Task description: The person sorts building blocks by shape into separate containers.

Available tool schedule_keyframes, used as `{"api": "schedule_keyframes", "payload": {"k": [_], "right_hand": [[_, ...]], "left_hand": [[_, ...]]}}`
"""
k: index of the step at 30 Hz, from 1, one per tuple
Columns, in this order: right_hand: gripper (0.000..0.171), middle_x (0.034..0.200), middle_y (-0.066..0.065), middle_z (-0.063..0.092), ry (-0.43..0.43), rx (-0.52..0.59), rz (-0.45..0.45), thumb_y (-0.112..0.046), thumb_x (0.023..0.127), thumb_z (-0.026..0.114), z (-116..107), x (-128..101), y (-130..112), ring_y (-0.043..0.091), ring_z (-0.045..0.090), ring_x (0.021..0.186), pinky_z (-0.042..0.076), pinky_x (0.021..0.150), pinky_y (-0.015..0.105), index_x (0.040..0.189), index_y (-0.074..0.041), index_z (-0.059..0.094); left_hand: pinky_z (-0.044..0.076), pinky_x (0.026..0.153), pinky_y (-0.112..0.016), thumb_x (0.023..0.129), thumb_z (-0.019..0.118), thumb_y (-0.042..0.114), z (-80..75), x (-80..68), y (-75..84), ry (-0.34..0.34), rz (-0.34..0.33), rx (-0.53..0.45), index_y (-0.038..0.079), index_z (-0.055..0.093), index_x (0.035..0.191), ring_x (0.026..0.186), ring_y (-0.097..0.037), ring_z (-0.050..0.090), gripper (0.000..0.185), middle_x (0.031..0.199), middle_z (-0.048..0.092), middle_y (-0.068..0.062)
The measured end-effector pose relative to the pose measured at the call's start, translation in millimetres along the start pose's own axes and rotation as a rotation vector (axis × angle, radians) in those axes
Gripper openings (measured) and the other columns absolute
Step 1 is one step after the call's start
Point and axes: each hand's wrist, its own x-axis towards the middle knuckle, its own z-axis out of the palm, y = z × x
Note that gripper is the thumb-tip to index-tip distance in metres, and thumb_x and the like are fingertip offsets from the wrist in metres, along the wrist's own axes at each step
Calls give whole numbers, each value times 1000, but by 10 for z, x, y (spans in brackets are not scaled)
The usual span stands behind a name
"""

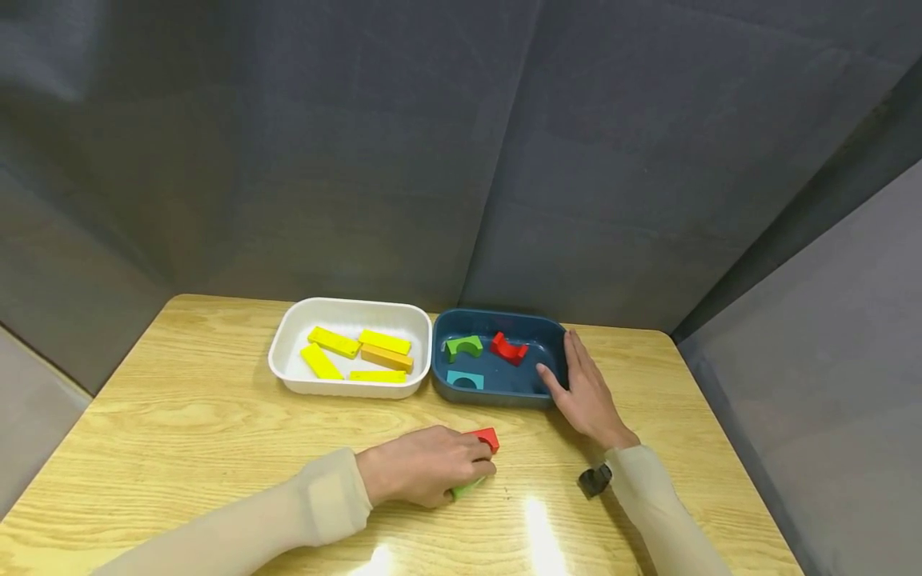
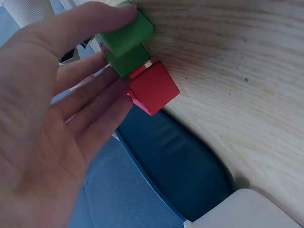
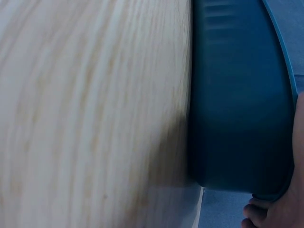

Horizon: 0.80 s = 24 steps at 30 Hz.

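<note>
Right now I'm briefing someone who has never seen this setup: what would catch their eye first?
Two trays side by side at the table's far edge: a white tray holding yellow and orange bars, and a blue tray holding arch-shaped blocks. The right hand rests on the blue tray's right rim. Nearer, the left hand holds a red block and a green block on the wooden table.

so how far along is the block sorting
Mostly done, it seems. Five yellow and orange bars lie in the white tray, and three arch blocks sit in the blue tray. In hand: the left hand grips a green block beside a red block on the table, while the right hand rests on the blue tray's rim. Those two blocks look left.
</note>
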Motion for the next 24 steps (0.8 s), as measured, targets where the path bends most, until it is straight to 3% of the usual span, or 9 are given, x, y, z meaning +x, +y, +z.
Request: {"api": "schedule_keyframes", "payload": {"k": [5, 11, 18, 24], "right_hand": [[93, 179, 22, 8, 6, -1, -4, -58, 110, 49, -12, -23, 2, 46, 16, 163, 17, 130, 65, 170, 2, 12], [91, 178, 23, 9, 4, 0, -2, -57, 111, 48, -22, -38, 1, 46, 16, 163, 17, 130, 65, 170, 2, 12], [92, 179, 22, 8, 17, 1, -9, -58, 110, 49, -17, -25, -7, 48, 18, 162, 18, 129, 66, 170, 3, 13], [93, 179, 21, 7, 15, 2, -15, -59, 110, 48, -8, -13, -10, 48, 17, 162, 18, 129, 66, 170, 3, 13]], "left_hand": [[57, 91, -21, 88, 87, 29, 23, -3, 6, -5, -6, 3, 20, 70, 131, 108, -7, 62, 47, 125, 68, 6], [55, 97, -22, 91, 81, 42, 59, -24, 30, 27, -10, 5, 19, 68, 132, 109, -6, 62, 49, 124, 69, 7], [52, 104, -23, 93, 78, 46, 91, -37, 42, 62, -26, -14, 16, 67, 138, 113, -7, 61, 55, 125, 66, 5], [49, 111, -25, 95, 77, 47, 102, -69, 53, 90, -49, -90, 13, 65, 143, 122, -10, 62, 60, 134, 65, 2]]}}
